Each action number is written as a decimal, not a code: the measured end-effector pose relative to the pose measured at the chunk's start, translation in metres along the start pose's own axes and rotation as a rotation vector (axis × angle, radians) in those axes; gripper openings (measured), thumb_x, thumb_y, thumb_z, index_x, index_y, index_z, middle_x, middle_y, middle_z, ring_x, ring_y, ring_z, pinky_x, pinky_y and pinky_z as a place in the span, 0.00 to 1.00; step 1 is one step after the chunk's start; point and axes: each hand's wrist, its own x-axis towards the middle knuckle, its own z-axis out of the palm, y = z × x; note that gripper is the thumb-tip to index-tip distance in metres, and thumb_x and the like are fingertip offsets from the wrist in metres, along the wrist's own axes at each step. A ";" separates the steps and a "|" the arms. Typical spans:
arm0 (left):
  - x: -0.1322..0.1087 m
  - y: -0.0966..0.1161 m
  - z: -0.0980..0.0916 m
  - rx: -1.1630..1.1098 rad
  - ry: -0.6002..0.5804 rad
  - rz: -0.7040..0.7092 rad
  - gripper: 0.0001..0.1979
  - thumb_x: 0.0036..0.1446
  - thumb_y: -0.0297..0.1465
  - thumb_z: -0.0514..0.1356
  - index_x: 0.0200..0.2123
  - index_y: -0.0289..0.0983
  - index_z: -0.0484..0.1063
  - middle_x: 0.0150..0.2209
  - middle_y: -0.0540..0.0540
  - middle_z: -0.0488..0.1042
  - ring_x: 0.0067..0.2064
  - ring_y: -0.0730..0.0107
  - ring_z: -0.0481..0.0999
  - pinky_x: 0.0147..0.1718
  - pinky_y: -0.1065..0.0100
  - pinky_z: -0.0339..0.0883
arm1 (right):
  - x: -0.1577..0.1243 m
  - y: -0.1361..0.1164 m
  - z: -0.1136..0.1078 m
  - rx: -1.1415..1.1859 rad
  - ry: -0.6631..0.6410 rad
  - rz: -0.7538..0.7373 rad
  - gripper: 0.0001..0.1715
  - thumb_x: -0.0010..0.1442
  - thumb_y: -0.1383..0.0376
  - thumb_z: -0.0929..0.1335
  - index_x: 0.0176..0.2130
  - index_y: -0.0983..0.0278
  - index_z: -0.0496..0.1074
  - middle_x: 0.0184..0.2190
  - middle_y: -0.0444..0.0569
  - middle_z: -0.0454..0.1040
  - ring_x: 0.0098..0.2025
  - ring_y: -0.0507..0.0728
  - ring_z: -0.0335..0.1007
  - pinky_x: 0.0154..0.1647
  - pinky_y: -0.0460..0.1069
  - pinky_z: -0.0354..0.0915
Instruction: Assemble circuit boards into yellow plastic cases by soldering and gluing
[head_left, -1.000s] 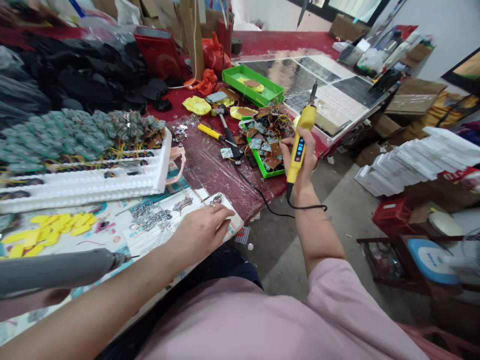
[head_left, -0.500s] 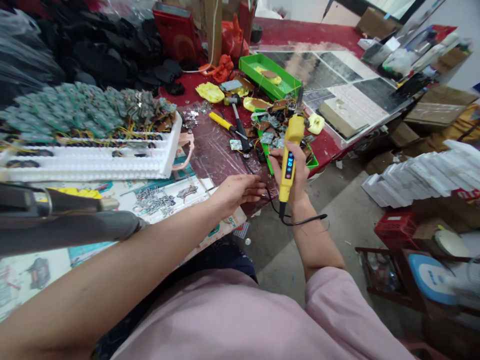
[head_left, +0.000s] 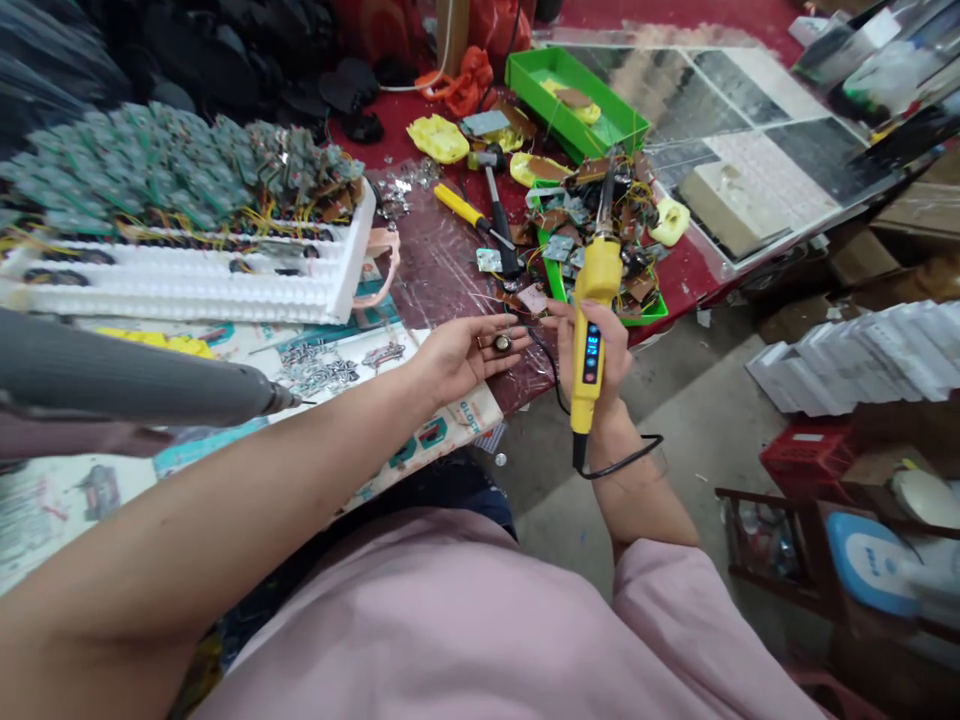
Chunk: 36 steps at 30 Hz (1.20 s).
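My right hand (head_left: 611,350) is wrapped round a yellow soldering iron (head_left: 598,270) with a lit display; its metal tip points away over the heaped circuit boards (head_left: 577,215). The fingertips of that hand also reach a small brown-and-pale circuit board (head_left: 532,299); whether they pinch it is unclear. My left hand (head_left: 469,355) lies palm up just left of the iron. A small round dark part with a shiny face (head_left: 502,343) rests in its half-curled fingers, and thin wires run near it. The iron's black cord (head_left: 626,443) loops over my right forearm.
A white foam tray (head_left: 285,295) with many green boards stands at left. Beyond my hands lie a hammer (head_left: 501,215), a yellow-handled tool (head_left: 459,205) and a green tray (head_left: 600,120). A grey bar-shaped object (head_left: 135,365) juts over my left forearm.
My left hand has turned palm up, showing the round part in its fingers. The small circuit board now shows by my right fingertips. The view has shifted, and the iron's display reads differently.
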 end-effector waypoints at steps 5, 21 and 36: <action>-0.007 0.003 -0.009 0.020 -0.013 0.008 0.17 0.51 0.16 0.53 0.43 0.30 0.74 0.38 0.41 0.80 0.37 0.67 0.82 0.43 0.64 0.75 | 0.000 -0.013 -0.011 0.023 -0.008 -0.034 0.31 0.61 0.63 0.72 0.60 0.46 0.62 0.47 0.41 0.81 0.40 0.56 0.82 0.40 0.52 0.82; -0.012 -0.005 -0.024 0.049 -0.110 0.042 0.21 0.51 0.08 0.55 0.42 0.31 0.78 0.37 0.44 0.80 0.34 0.72 0.81 0.38 0.69 0.74 | 0.000 -0.030 0.004 0.011 -0.127 0.044 0.24 0.63 0.61 0.71 0.57 0.51 0.63 0.47 0.44 0.81 0.45 0.56 0.82 0.47 0.52 0.81; -0.027 -0.008 -0.030 0.381 -0.101 0.178 0.04 0.51 0.27 0.67 0.26 0.33 0.76 0.27 0.51 0.75 0.30 0.77 0.73 0.28 0.74 0.66 | 0.009 -0.035 0.027 0.025 -0.083 0.021 0.24 0.65 0.57 0.69 0.58 0.47 0.62 0.50 0.41 0.77 0.40 0.53 0.82 0.42 0.47 0.79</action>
